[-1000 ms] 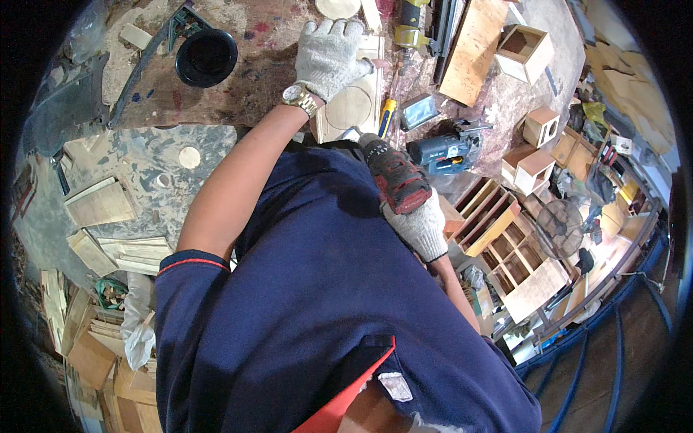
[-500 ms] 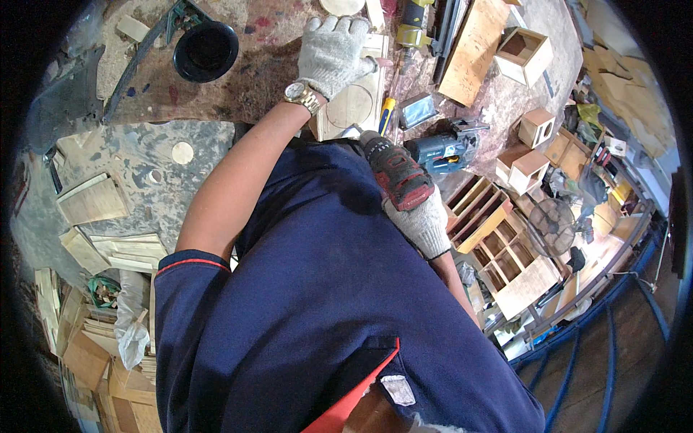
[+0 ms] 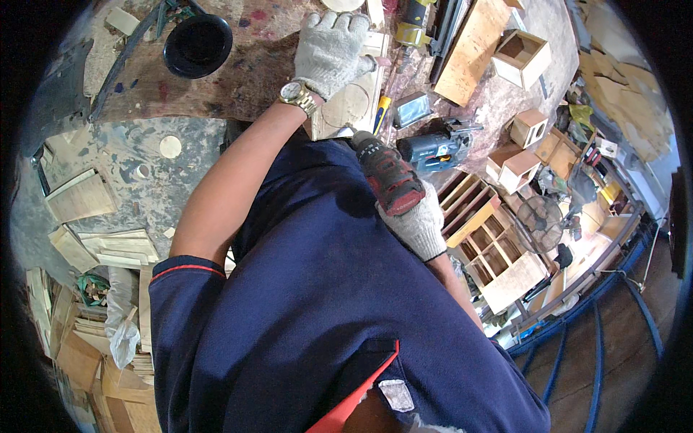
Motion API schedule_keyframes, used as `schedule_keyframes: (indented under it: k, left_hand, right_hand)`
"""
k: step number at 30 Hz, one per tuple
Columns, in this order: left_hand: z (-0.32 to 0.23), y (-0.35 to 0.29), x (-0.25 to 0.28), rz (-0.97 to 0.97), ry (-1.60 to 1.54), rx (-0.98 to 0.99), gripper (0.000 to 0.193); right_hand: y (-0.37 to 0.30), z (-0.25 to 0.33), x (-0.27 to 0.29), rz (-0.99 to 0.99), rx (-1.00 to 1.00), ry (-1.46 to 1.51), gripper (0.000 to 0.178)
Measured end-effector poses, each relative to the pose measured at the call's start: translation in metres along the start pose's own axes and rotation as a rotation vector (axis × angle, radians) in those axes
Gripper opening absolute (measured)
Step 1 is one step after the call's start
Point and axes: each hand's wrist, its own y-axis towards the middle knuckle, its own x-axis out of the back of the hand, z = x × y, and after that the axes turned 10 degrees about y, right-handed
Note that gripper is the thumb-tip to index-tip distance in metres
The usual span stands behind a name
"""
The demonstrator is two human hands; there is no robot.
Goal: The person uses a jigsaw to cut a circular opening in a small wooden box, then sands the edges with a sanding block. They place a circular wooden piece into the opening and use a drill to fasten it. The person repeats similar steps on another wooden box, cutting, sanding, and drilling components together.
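Right grip (image 3: 417,222), gloved: closed round one red-and-black drill (image 3: 390,177), nose at the near edge of one pale board (image 3: 346,108), eleven o'clock. Left grip (image 3: 332,54), gloved: fingers loosely spread, laid on the board. On the counter (image 3: 249,90), from the drill: yellow-handled tool (image 3: 382,114), twelve; jigsaw (image 3: 437,149), two; black bowl (image 3: 198,45), ten.

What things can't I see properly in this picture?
In the head view:
Drill: handle hidden by its body and the right hand; tip too small to tell whether it touches the board.
Wooden board: partly covered by the left hand.
Pale round disc: cut off by the top edge.
Watch: dial too small to read.
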Motion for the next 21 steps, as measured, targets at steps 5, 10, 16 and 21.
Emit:
schedule_keyframes:
  k: [5,10,16,21]
  left_hand:
    - [0.001,0.000,0.001,0.026,0.015,-0.016,0.070]
    - [-0.001,0.002,0.004,0.003,0.044,-0.011,0.069]
    - [0.000,0.001,0.005,0.016,0.047,-0.024,0.070]
    - [-0.002,0.003,0.009,0.030,-0.031,0.027,0.063]
  right_hand:
    - [0.002,0.004,0.003,-0.037,0.005,0.006,0.052]
    - [0.003,0.010,0.008,-0.073,0.062,-0.091,0.047]
    - [0.010,0.024,0.017,0.143,-0.148,-0.121,0.061]
    - [0.008,0.023,0.013,0.039,-0.011,-0.088,0.048]
